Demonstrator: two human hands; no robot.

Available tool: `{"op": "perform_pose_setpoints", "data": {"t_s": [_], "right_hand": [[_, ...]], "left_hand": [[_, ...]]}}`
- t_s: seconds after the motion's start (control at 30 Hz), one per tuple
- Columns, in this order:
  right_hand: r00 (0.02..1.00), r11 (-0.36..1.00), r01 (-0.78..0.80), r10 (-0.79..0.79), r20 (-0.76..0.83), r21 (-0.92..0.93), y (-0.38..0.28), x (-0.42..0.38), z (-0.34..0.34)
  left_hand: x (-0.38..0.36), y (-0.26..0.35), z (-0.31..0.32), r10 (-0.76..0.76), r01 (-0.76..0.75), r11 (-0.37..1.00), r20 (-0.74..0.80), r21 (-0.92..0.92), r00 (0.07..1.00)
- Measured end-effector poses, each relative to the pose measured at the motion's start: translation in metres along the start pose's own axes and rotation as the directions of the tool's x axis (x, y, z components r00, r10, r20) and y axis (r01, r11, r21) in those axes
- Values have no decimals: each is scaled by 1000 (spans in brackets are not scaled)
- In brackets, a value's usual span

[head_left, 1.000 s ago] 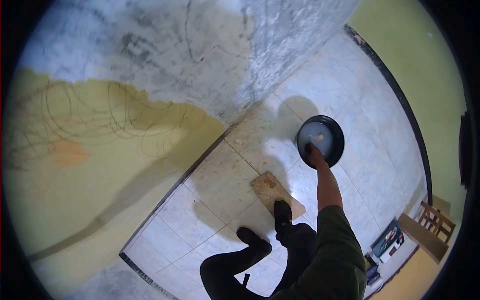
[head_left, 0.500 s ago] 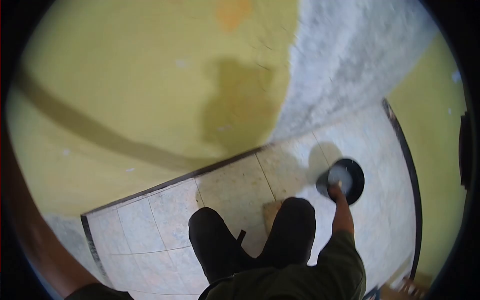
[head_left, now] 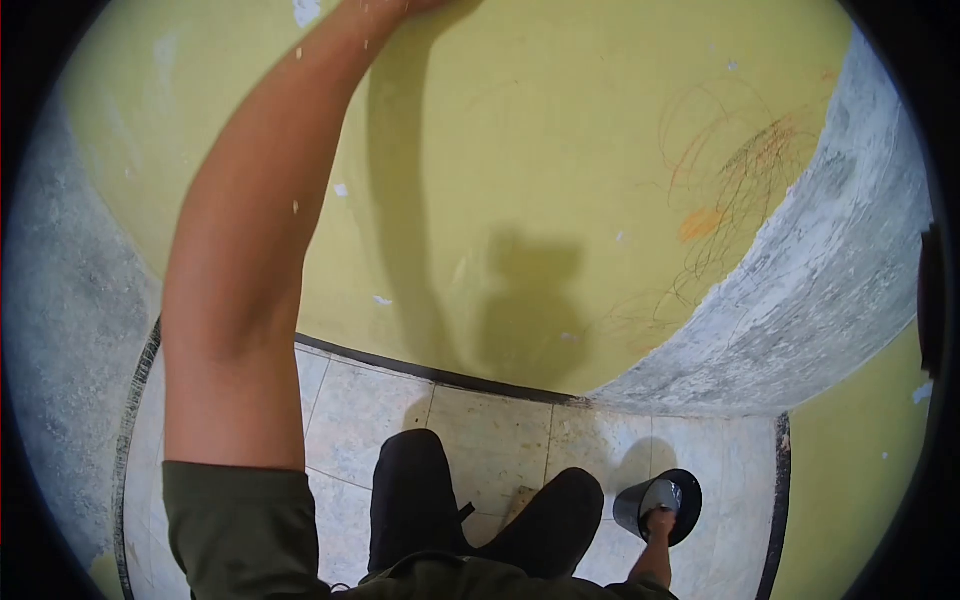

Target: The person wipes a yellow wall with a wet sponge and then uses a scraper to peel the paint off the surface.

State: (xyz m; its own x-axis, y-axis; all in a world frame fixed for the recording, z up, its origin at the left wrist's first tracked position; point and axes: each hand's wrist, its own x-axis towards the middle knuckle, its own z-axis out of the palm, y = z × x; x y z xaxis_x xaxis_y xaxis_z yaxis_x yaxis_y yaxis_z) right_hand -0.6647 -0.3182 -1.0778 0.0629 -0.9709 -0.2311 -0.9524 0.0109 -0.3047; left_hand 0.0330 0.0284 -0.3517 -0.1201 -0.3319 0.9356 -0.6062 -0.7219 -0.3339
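Note:
My left arm reaches up along the yellow wall [head_left: 560, 150]. At the top edge, only the near part of my left hand [head_left: 425, 4] shows; its fingers are out of frame, and I cannot tell what they hold. Small pale flakes [head_left: 295, 207] appear in front of the forearm. Low on the right, my right hand [head_left: 660, 520] is closed at the near rim of a black bucket [head_left: 628, 510], partly inside the opening. Whitish contents [head_left: 662, 494] show in the bucket.
Bare grey plaster [head_left: 800, 280] borders the yellow paint on the right, with more at the left. Dark skirting [head_left: 480, 384] runs above the tiled floor [head_left: 350, 400]. Between my dark-trousered knees [head_left: 408, 490] lies a small brownish block [head_left: 520, 503]. Scribbles [head_left: 745, 165] mark the wall.
My left arm has swung up from the lower left to the wall. The view has tilted upward and turned left; my right hand remains at the bucket.

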Motion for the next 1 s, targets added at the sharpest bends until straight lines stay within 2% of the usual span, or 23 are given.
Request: {"op": "perform_pose_setpoints", "data": {"t_s": [0.07, 0.1, 0.13, 0.17, 0.2, 0.23, 0.27, 0.33, 0.4, 0.43, 0.47, 0.5, 0.53, 0.57, 0.6, 0.63, 0.67, 0.73, 0.77, 0.8, 0.87, 0.9, 1.0], "right_hand": [[967, 982, 3, 46, -251, 189, -15, 15, -24], [983, 828, 185, -150, -110, 529, -1, 58, -33], [991, 545, 76, -137, -2, 835, -25, 69, -65], [989, 445, 134, -114, -92, 885, -93, 33, -126], [947, 450, 270, -287, -148, 851, -129, 34, -174], [897, 315, 323, -402, -183, 893, -182, 19, -226], [813, 253, 508, -457, -361, 823, -218, 33, -261], [606, 58, 708, -562, -564, 703, -339, -32, -358], [343, -139, 854, -571, -745, 500, -441, -75, -437], [179, -224, 910, -549, -816, 350, -490, -94, -473], [-68, -138, 990, -488, -870, 0, -536, -141, -506], [-349, -191, 937, -422, -837, -294, -582, -160, -535], [-428, -183, 904, -407, -807, -386, -623, -190, -552], [-378, -335, 910, -428, -821, -244, -662, -209, -560], [-397, -477, 858, -384, -834, -189, -702, -217, -562], [-274, -118, 962, -414, -868, -247, -716, -252, -544], [-315, -245, 935, -239, -918, -257, -742, -260, -527], [-179, -137, 980, -282, -943, -145, -744, -328, -460], [-518, -204, 852, -182, -836, -483, -769, -311, -432], [-599, -304, 786, -163, -784, -538, -778, -328, -387], [-662, -422, 742, -336, -670, -521, -786, -351, -288], [-621, -338, 782, -349, -702, -524, -773, -371, -250], [-732, -401, 681, -418, -538, -613, -766, -361, -217]], "left_hand": [[-23, -11, -9, 36, -36, 999, 41, 4, 999], [-33, -16, -11, 67, -67, 998, 89, -5, 994], [-42, -18, -14, 62, -62, 998, 69, -11, 996], [-49, -18, -17, 2, 0, 1000, 90, -22, 996], [-54, -19, -17, -58, 62, 997, 110, -36, 992], [-60, -19, -15, -171, 171, 983, 6, -69, 985], [-61, -16, -15, -179, 177, 980, -14, -87, 984], [-63, -11, -19, -477, 468, 872, -28, -143, 879], [-61, -11, -19, -489, 476, 862, -33, -176, 872], [-64, -18, -10, -437, 418, 898, -163, -137, 885], [-65, -23, -3, -372, 363, 928, -287, -86, 883], [-65, -25, 1, -370, 359, 929, -295, -92, 881], [-67, -27, 4, -382, 338, 922, -311, -186, 870], [-67, -30, 5, -392, 310, 909, -324, -277, 861], [-68, -32, 6, -392, 307, 909, -327, -283, 860], [-69, -33, 6, -393, 307, 908, -321, -287, 862], [-69, -34, 7, -395, 308, 906, -316, -291, 863], [-70, -35, 10, -390, 302, 906, -307, -297, 868], [-71, -37, 10, -378, 293, 911, -300, -292, 876], [-73, -40, 10, -374, 289, 912, -300, -293, 878], [-73, -42, 8, -326, 265, 936, -293, -230, 899], [-74, -45, 6, -320, 255, 937, -293, -240, 901], [-88, -78, -3, -60, 16, 983, -237, -183, 970]]}}
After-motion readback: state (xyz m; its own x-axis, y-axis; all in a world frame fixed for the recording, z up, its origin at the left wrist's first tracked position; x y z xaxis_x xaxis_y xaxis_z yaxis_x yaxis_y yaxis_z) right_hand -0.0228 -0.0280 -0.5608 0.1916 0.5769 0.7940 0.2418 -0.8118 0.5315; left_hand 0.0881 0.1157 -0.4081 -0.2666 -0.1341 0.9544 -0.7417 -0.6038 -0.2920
